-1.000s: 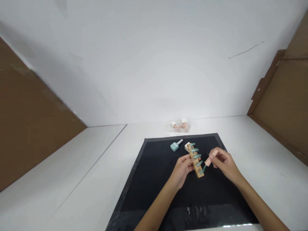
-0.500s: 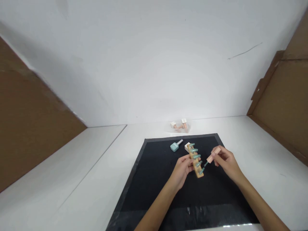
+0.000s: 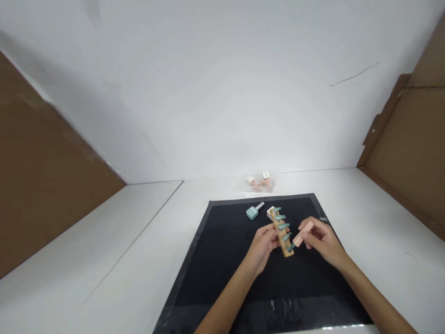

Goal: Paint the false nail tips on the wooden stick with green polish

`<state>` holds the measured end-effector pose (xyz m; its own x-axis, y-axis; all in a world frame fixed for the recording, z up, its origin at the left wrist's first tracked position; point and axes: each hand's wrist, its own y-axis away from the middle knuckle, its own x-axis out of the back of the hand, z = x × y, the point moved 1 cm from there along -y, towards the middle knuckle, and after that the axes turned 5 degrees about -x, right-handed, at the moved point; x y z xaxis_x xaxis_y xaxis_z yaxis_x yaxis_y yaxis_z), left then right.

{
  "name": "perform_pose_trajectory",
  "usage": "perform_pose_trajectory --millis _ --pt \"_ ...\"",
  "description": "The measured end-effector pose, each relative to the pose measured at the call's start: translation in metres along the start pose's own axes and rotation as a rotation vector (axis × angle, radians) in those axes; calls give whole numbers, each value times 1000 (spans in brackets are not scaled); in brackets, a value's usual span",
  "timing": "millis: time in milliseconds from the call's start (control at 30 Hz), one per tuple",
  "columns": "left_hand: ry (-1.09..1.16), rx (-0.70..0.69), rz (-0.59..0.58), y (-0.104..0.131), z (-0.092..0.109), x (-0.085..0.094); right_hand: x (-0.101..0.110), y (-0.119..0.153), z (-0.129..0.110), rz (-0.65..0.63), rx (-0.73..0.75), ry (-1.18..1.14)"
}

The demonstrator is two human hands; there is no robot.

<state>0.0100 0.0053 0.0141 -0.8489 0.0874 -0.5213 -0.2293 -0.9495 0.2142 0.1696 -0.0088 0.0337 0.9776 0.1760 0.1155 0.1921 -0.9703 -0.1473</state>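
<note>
My left hand (image 3: pixel 263 246) grips a wooden nail display stand (image 3: pixel 282 234) by its middle, holding it tilted above the black mat. A row of several false nails (image 3: pixel 283 226), green and glossy, stands out from it. In my right hand (image 3: pixel 320 236) is a nail polish brush (image 3: pixel 303 234) with a pink cap, pinched between thumb and fingers. Its green-coated bristles lie against the nearest nail at the stand's lower end. Behind the stand's far end, partly hidden, sits a white-topped bottle (image 3: pixel 270 213). To its left lies a teal polish bottle (image 3: pixel 252 212) with a silver cap.
The black mat (image 3: pixel 229 278) covers the middle of the white table (image 3: pixel 132 264). Beyond it, a clear tray (image 3: pixel 259 185) holds white-and-pink bottles. Cardboard walls rise on the left (image 3: pixel 45 171) and right (image 3: pixel 410 139), with a white wall (image 3: pixel 222 93) behind.
My right hand has moved slightly left and down, bringing the brush from the nail's tip further onto the nearest nail. My left hand and the stand have stayed in place.
</note>
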Motion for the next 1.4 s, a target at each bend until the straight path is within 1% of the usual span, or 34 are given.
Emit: perform_pose_trajectory --millis 400,833,1000,1100,1267,1400 --pt "14 8 22 2 0 1 1 -2 -1 86 -39 -2" --pt "12 7 22 2 1 1 3 -3 1 129 -22 12" --pt "8 -1 -1 2 -1 2 4 -2 5 128 -22 12" --pt "10 -3 -9 2 -1 3 3 -2 4 148 -20 15" --pt "7 -6 -7 1 -2 4 3 -3 2 166 1 18" --pt "14 -7 4 1 -2 4 5 -3 5 177 -15 -4"
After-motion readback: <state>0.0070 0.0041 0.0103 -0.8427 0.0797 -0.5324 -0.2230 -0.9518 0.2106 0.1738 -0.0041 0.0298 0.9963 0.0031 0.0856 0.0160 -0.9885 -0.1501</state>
